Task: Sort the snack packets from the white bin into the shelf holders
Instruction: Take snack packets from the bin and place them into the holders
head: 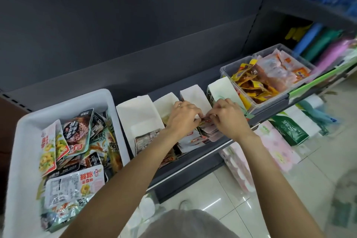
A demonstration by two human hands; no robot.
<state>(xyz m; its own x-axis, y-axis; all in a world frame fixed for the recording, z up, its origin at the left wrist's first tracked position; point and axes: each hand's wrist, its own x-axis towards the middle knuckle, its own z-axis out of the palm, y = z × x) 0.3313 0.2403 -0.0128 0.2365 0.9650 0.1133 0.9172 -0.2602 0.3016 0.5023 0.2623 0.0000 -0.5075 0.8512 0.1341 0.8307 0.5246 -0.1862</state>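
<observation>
Both forearms stretched forward; left hand (182, 117) and right hand (228, 115) pinching small red-printed snack packet (207, 121) over white cardboard shelf holders (190, 94), right of packet-filled white plastic bin (25, 131).

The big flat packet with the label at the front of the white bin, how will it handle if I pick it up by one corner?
The flat packet would probably flex and droop: it looks thin and wide. Its glossy film catches light, so it may slip from a loose pinch. It lies on top of other packets in the white bin, so it should lift free easily and seems light.
</observation>
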